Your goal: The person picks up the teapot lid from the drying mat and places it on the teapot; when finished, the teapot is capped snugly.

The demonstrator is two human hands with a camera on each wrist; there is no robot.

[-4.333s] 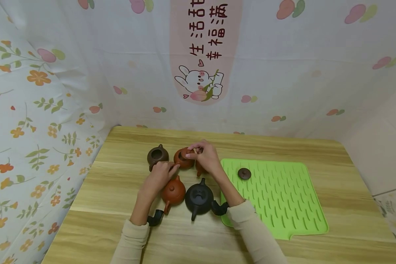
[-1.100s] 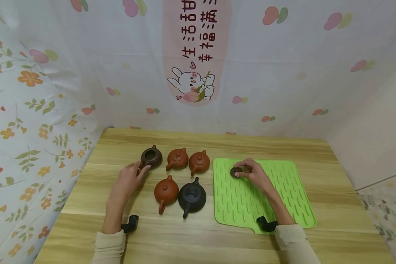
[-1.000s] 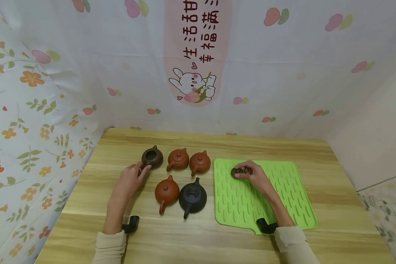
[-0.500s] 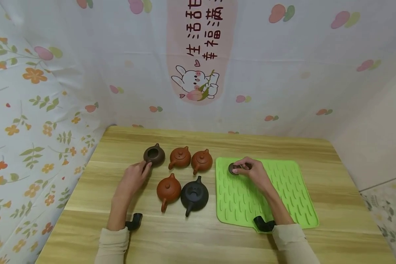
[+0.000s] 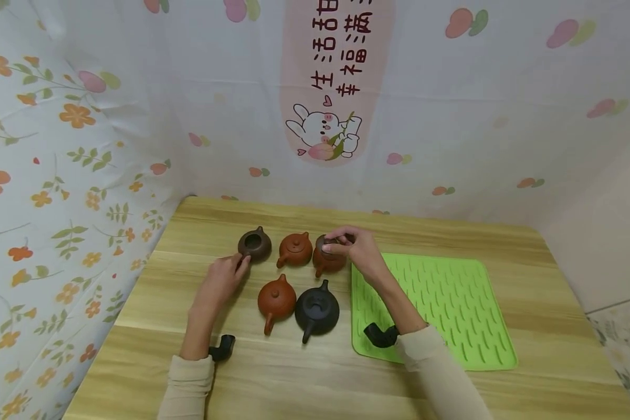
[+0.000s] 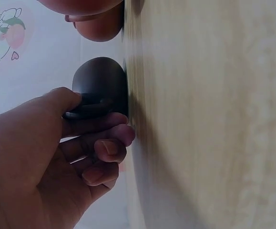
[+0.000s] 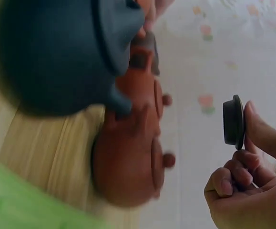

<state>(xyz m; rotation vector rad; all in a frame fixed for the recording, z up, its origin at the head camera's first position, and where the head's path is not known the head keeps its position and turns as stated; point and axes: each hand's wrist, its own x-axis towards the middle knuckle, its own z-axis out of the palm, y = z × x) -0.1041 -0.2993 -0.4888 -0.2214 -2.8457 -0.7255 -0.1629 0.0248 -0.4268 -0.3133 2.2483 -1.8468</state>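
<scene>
My left hand (image 5: 221, 283) pinches the handle of a small dark brown teapot (image 5: 261, 249) at the back left of the table. The teapot stands without a lid, its round mouth showing. In the left wrist view, thumb and forefinger close on that handle (image 6: 92, 109), the other fingers curled beside it. My right hand (image 5: 366, 258) holds a dark teapot lid (image 7: 233, 123) in the air, its rim between thumb and fingers. From the head view, the lid overlaps the right-hand reddish-brown teapot (image 5: 329, 265); the right wrist view shows it apart from that pot.
Beside them, another reddish-brown teapot (image 5: 296, 251) wears its lid. Nearer the front stand an orange-brown lidded teapot (image 5: 276, 301) and a larger black teapot (image 5: 317, 318), close together. A green ridged mat (image 5: 441, 309) covers the table's right part. Patterned cloth (image 5: 430, 134) hangs behind.
The right hand earlier fitted a lid at the reddish teapots, then took the dark lid from the mat and has carried it left. The left hand moved to the dark brown teapot's handle.
</scene>
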